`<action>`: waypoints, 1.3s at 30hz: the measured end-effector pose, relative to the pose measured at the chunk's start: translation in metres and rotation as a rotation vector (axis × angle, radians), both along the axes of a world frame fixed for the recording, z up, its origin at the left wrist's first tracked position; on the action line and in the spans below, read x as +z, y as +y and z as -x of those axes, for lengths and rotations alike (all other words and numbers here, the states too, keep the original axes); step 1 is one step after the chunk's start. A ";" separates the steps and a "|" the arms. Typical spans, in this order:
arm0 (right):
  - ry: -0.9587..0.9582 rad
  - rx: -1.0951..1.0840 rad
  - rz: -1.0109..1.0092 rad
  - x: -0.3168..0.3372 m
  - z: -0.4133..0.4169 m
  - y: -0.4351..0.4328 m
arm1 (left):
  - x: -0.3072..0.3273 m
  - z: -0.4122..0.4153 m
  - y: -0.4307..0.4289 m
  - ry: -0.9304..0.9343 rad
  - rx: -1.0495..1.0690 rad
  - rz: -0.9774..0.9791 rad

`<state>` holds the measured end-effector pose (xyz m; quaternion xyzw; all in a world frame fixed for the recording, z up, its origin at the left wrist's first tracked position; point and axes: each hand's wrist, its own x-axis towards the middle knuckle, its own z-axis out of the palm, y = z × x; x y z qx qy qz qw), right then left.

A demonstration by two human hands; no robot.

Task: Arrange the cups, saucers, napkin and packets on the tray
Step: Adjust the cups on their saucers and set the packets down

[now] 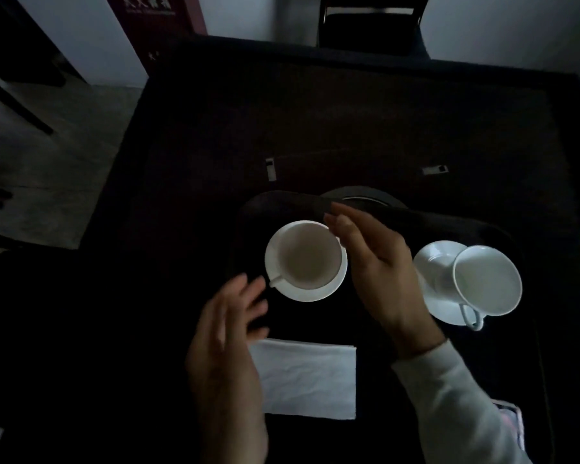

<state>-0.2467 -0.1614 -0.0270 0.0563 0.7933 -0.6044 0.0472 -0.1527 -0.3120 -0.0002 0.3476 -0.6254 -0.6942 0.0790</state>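
Observation:
On the dark tray [449,224] a white cup [307,254] stands upright on its saucer [315,294], handle toward the lower left. To the right, a second white cup [486,279] sits tilted on its own saucer [432,262]. A folded white napkin [310,380] lies at the near side of the tray. My left hand [225,339] hovers open just left of the first cup's handle and covers the napkin's left edge. My right hand [372,259] is open between the two cups, its fingertips at the first cup's rim. Two small packets [270,169] [434,169] lie on the table beyond the tray.
The dark table [315,112] stretches far beyond the tray. A round dark object [362,197] sits behind the tray's far rim. A black chair [372,21] stands at the table's far side. Grey floor [47,162] lies to the left.

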 end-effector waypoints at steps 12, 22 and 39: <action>-0.129 0.227 -0.137 -0.001 0.036 -0.001 | 0.002 -0.007 0.051 -0.102 0.057 -0.563; -0.294 0.189 0.028 -0.017 0.039 0.005 | -0.016 0.001 0.052 -0.133 0.165 -0.482; -0.276 0.079 0.087 -0.025 0.028 0.004 | -0.035 0.018 0.050 -0.106 0.136 -0.362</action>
